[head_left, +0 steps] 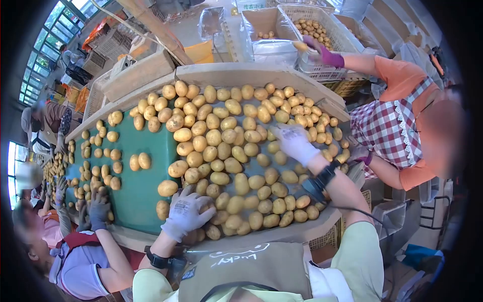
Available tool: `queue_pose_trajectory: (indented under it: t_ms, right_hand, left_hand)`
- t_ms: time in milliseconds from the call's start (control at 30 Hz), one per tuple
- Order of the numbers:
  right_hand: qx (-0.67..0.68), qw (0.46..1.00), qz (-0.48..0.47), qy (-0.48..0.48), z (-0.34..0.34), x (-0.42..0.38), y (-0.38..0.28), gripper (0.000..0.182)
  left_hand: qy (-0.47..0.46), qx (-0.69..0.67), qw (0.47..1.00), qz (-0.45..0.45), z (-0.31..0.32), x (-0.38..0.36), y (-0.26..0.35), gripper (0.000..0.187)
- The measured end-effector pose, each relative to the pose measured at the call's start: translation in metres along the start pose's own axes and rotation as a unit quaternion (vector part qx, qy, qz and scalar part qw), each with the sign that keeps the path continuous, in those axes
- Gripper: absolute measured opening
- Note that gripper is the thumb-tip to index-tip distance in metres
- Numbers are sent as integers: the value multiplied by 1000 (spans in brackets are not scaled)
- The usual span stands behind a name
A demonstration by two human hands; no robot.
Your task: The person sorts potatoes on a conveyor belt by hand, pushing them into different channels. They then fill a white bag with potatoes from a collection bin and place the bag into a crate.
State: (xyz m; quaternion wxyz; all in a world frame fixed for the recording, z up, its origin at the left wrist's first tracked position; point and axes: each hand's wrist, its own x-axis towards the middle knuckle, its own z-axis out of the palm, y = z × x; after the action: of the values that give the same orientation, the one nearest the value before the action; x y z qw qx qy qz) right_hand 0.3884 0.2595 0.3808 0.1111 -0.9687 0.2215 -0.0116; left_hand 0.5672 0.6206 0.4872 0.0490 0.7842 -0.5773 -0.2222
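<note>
Both of my hands wear pale gloves over a dense layer of potatoes (233,165). My left hand (185,215) is at the near edge, palm down, its fingers spread apart on and beside several potatoes. Further out and to the right, my right hand (296,144) lies over the potatoes with its fingers stretched to the left, their tips among them. No potato shows in the grasp of either hand. A green conveyor belt (143,189) carries scattered potatoes on the left, up to the crowded end in front of me.
Wooden side boards (221,75) frame the potatoes. Across at right, a co-worker's purple-gloved hand (324,54) holds a potato near a plastic crate (342,43). A lined box (261,30) stands beside it. At left, a grey-gloved co-worker's hand (99,209) reaches onto the belt.
</note>
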Motion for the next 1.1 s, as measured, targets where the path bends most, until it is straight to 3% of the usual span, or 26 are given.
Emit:
queue_pose_trajectory:
  t_ms: [67, 133, 167, 267, 300, 333, 367, 400, 433, 500, 567, 633, 700, 767, 800, 833, 867, 933, 1000, 1067, 1100]
  right_hand:
    - [-67, 998, 12, -11, 24, 20, 0, 25]
    - [-106, 990, -27, -89, 28, 41, -3, 19]
    - [-84, 987, -11, -136, 25, 46, -4, 25]
    - [19, 990, -36, -135, 5, 34, 3, 33]
    - [51, 987, 17, -151, -36, 30, -18, 38]
    - [135, 987, 29, -84, -51, 29, -28, 41]
    - [248, 965, -3, 91, -66, 24, -45, 39]
    - [283, 933, -85, 207, -99, 29, -63, 38]
    - [318, 878, -157, 320, -133, 31, -82, 39]
    - [478, 678, -251, 499, -172, 38, -114, 45]
    - [108, 740, -197, 634, -169, 97, -97, 48]
    - [73, 835, -147, 525, -174, 178, -100, 60]
    - [19, 930, 12, 368, -124, 163, -106, 72]
    - [143, 942, -83, 292, -73, 141, -96, 78]
    - [162, 928, -114, 314, -32, 117, -97, 77]
    - [117, 977, -71, 166, -12, 78, -106, 76]
    - [169, 981, -91, 32, 9, 35, -111, 74]
    - [-23, 975, -176, 137, 22, -62, -126, 71]
    - [150, 964, -219, 9, 36, -120, -101, 68]
    - [79, 988, -125, -44, 11, -148, -68, 66]
    - [14, 999, -21, 45, 31, -157, -53, 63]
  left_hand:
    - [31, 8, 999, 23, 6, -4, -4, 36]
    - [70, 14, 997, 40, 8, -8, -6, 36]
    - [70, 10, 997, 26, 8, -11, -3, 36]
    - [89, -6, 996, 7, 12, -18, -5, 36]
    - [81, -5, 997, 2, 11, -18, -4, 36]
    - [75, -5, 997, -5, 8, -17, -2, 36]
    - [58, -20, 998, -32, 4, -14, 2, 35]
    - [62, -24, 997, -44, 2, -10, 2, 35]
    - [39, -19, 998, -45, -1, -6, 2, 35]
    - [4, -12, 999, -44, -2, -3, -1, 36]
    - [3, -14, 999, -46, -4, 0, -1, 36]
    - [-3, -18, 999, -45, 0, -1, 1, 35]
    - [39, -37, 998, -18, 3, -3, -6, 34]
    - [55, -63, 996, -25, 3, -3, -7, 35]
    - [49, -73, 996, -28, 1, -5, -4, 36]
    - [34, -78, 996, -34, -2, -5, -1, 39]
    - [16, -83, 996, -42, -5, -6, 1, 41]
    - [-9, -82, 996, -26, -6, -11, -4, 42]
    - [16, -81, 995, 59, -5, -20, -11, 41]
    - [6, -94, 991, 99, -5, -22, -10, 41]
    - [7, -109, 985, 133, -5, -22, -8, 41]
